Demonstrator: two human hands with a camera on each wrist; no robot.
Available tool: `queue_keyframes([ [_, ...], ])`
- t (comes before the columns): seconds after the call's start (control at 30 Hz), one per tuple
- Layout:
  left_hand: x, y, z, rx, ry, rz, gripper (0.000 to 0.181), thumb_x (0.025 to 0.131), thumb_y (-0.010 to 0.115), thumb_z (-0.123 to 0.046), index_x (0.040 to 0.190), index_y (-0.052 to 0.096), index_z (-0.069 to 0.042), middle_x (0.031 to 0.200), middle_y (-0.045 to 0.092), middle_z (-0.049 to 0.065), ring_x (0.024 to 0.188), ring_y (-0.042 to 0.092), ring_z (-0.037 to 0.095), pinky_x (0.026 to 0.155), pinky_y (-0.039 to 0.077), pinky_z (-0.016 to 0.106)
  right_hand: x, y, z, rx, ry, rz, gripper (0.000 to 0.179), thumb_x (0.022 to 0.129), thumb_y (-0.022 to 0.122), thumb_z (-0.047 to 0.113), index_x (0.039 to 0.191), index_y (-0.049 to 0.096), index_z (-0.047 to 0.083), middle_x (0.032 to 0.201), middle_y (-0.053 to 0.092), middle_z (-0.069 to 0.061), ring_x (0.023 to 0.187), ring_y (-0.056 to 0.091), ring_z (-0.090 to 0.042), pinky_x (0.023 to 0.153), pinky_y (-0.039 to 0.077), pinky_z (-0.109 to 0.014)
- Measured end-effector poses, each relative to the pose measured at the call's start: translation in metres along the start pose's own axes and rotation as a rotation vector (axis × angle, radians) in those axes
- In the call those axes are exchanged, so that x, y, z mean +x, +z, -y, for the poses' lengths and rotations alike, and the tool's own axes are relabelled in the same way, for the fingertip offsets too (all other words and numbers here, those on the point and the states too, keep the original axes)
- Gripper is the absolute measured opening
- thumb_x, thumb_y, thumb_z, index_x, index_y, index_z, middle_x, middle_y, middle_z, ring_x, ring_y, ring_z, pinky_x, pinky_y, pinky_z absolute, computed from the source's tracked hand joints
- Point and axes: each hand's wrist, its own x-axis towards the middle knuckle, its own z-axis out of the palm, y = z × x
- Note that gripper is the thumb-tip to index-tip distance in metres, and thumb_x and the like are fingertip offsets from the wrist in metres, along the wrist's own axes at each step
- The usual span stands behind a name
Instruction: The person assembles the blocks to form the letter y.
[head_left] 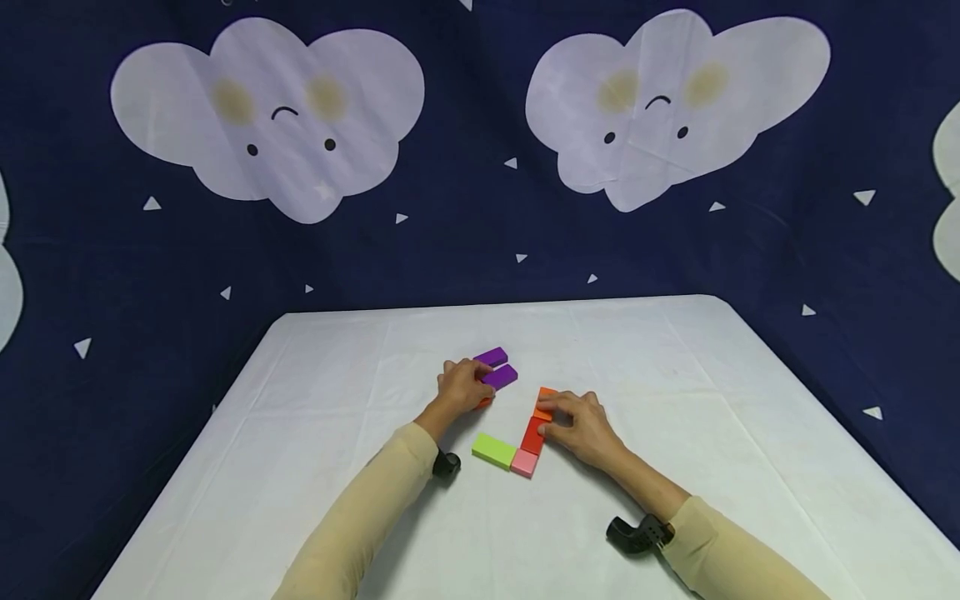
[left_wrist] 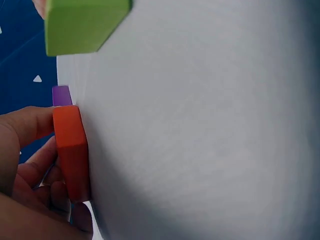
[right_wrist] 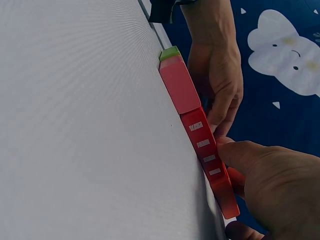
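In the head view my left hand pinches the nearer purple block between thumb and fingers. A second purple block lies just beyond it, and an orange-red block is close under the thumb, partly hidden by the hand. My right hand is at a joined row of blocks, its thumb against the side of the red block and its fingers bent over the orange block. A pink block meets the red one, and a lime green block extends left from it.
The blocks lie on a white-covered table with a dark blue cloud-patterned cloth behind it. Black wrist cameras sit below the left hand and the right hand.
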Motion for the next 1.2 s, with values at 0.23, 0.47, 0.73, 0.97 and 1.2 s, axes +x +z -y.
queue_keyframes([
  [0.23, 0.000, 0.000, 0.004, -0.114, -0.015, 0.016, 0.036, 0.074, 0.076, -0.015, 0.110, 0.070, -0.015, 0.113, 0.062, 0.009, 0.108, 0.041, 0.026, 0.090, 0.030, 0.042, 0.000, 0.001, -0.002, 0.001, -0.016, -0.012, 0.037, 0.074, 0.078, 0.024, 0.110, 0.071, 0.017, 0.114, 0.068, -0.001, 0.082, 0.040, -0.014, 0.078, 0.030, -0.032],
  [0.47, 0.000, 0.001, 0.002, -0.058, 0.005, 0.008, 0.036, 0.075, 0.077, -0.019, 0.110, 0.070, -0.014, 0.112, 0.063, 0.010, 0.105, 0.042, 0.025, 0.091, 0.030, 0.041, 0.000, 0.001, -0.003, 0.003, -0.025, -0.020, 0.037, 0.074, 0.078, 0.024, 0.109, 0.071, 0.017, 0.114, 0.068, -0.002, 0.083, 0.041, -0.015, 0.078, 0.030, -0.033],
  [0.73, -0.002, -0.002, 0.003, -0.138, 0.003, -0.013, 0.028, 0.078, 0.074, -0.014, 0.107, 0.072, -0.013, 0.110, 0.062, 0.011, 0.106, 0.043, 0.025, 0.091, 0.031, 0.041, 0.000, 0.002, -0.003, 0.001, -0.029, -0.017, 0.038, 0.074, 0.079, 0.025, 0.110, 0.071, 0.016, 0.114, 0.068, -0.002, 0.084, 0.042, -0.014, 0.078, 0.030, -0.032],
  [0.97, -0.003, -0.012, 0.005, -0.263, 0.013, 0.017, 0.030, 0.081, 0.072, -0.014, 0.111, 0.070, -0.015, 0.108, 0.059, 0.009, 0.100, 0.044, 0.022, 0.078, 0.035, 0.030, 0.001, 0.002, -0.003, -0.001, -0.016, -0.019, 0.038, 0.074, 0.078, 0.025, 0.110, 0.071, 0.017, 0.115, 0.068, -0.001, 0.082, 0.041, -0.015, 0.079, 0.030, -0.033],
  [1.2, -0.011, -0.028, 0.008, -0.310, 0.101, 0.030, 0.033, 0.080, 0.072, -0.011, 0.112, 0.070, -0.013, 0.109, 0.062, 0.009, 0.100, 0.046, 0.025, 0.078, 0.036, 0.029, 0.001, 0.004, -0.003, -0.010, -0.021, -0.015, 0.039, 0.074, 0.078, 0.025, 0.110, 0.071, 0.017, 0.115, 0.068, -0.001, 0.083, 0.041, -0.014, 0.078, 0.030, -0.033],
])
